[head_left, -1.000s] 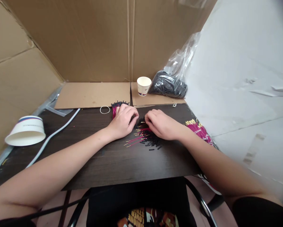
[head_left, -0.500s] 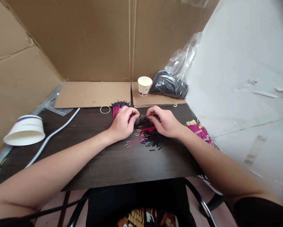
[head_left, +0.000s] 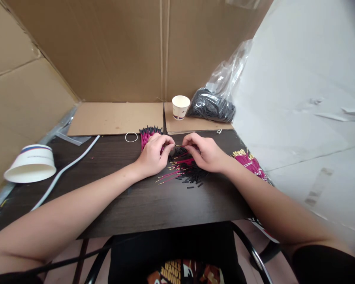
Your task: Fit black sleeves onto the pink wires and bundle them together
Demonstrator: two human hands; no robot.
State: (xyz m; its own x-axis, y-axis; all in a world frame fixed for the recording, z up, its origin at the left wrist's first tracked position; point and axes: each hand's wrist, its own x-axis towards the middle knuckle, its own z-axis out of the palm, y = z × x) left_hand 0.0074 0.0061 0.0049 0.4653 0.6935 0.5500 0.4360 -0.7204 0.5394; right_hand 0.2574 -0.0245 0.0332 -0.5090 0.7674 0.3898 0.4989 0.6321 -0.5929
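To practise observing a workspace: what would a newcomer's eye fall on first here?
Two bare hands, the left hand and right hand, meet over a heap of pink wires and black sleeves mid-table. A clear bag of black pieces and a paper cup stand behind them.

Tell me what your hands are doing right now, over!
Left hand and right hand pinch one thin wire between fingertips. Loose pile of pink wires and black sleeves right below. Nothing blocking.

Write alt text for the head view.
Two bare hands, left hand and right hand, pinch a thin pin between them over a pile of pink wires and black sleeves on a dark table, walled in by cardboard.
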